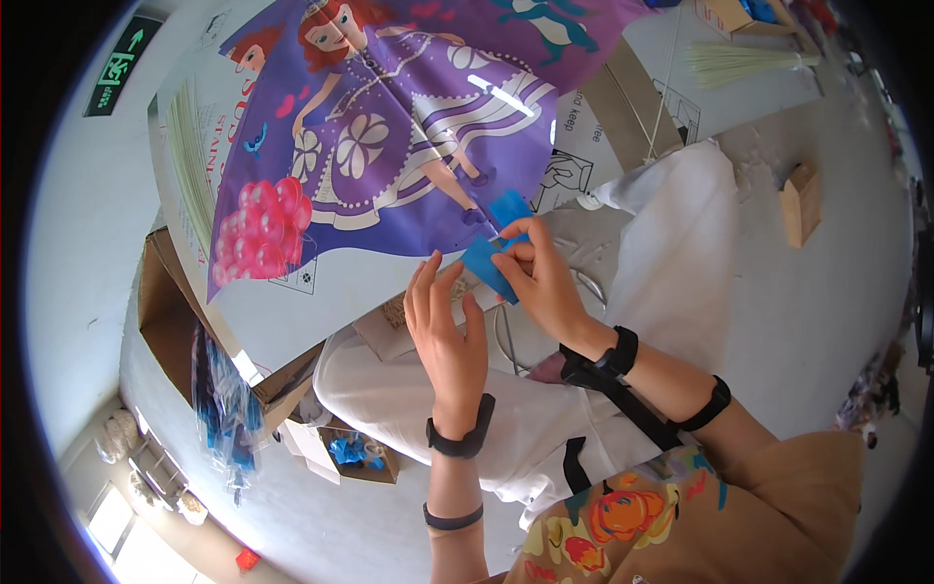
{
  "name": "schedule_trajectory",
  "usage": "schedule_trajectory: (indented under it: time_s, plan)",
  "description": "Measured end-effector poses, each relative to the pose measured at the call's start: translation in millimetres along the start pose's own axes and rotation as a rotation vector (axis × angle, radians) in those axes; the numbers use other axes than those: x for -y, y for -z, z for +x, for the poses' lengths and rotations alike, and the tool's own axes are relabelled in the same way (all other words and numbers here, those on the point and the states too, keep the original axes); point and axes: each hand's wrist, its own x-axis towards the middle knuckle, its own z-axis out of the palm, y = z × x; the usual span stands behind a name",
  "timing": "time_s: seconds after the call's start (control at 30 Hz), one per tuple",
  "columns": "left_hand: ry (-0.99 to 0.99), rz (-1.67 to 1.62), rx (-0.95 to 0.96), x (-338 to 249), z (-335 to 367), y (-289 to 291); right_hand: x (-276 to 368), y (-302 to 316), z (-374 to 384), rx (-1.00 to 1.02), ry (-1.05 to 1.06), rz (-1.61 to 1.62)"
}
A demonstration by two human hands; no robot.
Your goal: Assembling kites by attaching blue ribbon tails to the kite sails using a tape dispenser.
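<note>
A large purple printed sheet point(399, 146), perhaps a kite sail, shows a figure in a wide dress and a bunch of pink balloons. It lies over a white board in front of me. At its near edge is a small blue piece of thin material point(489, 268), with more blue just beyond it. My right hand point(547, 284) pinches the blue piece between thumb and fingers. To its left, my left hand point(448, 341) holds nothing, its fingers stretched apart, the tips close to the blue piece. Whether they touch it, I cannot tell.
Pale thin sticks lie in bundles at the left point(190, 161) and the far right point(744, 63). An open carton point(170, 321) with plastic-wrapped material stands lower left. A small box point(375, 467) holds blue pieces. A brown cardboard piece point(801, 204) sits on the floor at right.
</note>
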Motion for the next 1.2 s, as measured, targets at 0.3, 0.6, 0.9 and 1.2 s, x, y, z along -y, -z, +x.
schedule_trajectory:
  time_s: [0.3, 0.6, 0.9, 1.2]
  plan:
    - [-0.035, 0.208, 0.237, 24, 17, -13, -23, -14, 27, -0.16, 0.108, -0.133]
    - [-0.039, 0.351, 0.254, 26, 19, -15, -21, 2, 17, -0.096, 0.39, -0.52]
    - [-0.03, 0.371, 0.269, 22, 20, -14, -29, 2, 18, -0.117, 0.433, -0.538]
    - [-0.021, 0.356, 0.295, 22, 21, -11, -30, 1, 17, -0.107, 0.469, -0.613]
